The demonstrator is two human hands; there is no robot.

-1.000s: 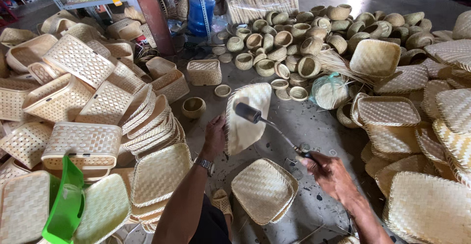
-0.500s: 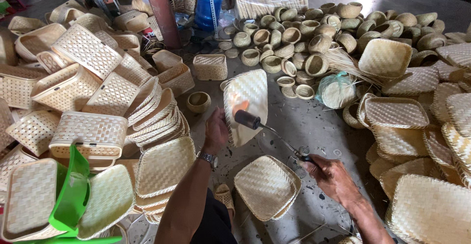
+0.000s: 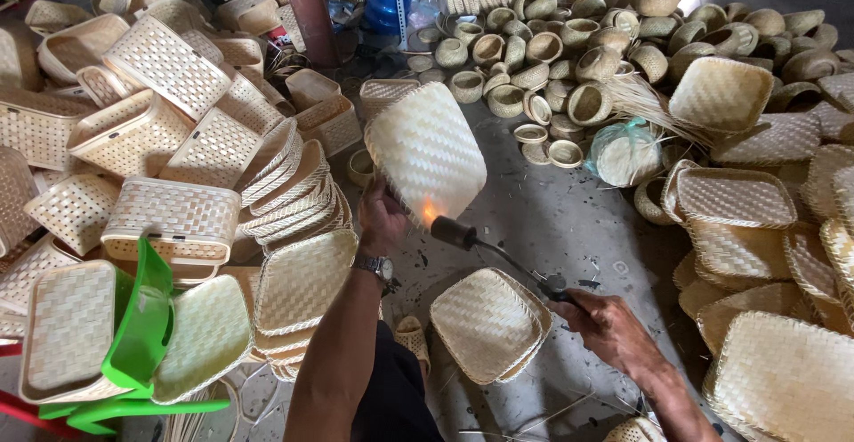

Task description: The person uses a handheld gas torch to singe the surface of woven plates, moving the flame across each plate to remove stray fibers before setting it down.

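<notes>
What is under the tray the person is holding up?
Below the held tray are a small flame and the torch in the right hand. The left hand grips the tray's lower edge. Lower, another tray lies on the floor. The held tray's far side is hidden.

Square baskets [image 3: 169, 68] piled left; round baskets [image 3: 569, 42] behind; trays [image 3: 765, 229] right; one tray [image 3: 487, 322] between hands

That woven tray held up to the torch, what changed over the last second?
The left hand turned the woven tray so its broad underside faces the camera. A small flame now shows at the torch head. The right hand still grips the torch handle; the tray on the floor has not moved.
</notes>
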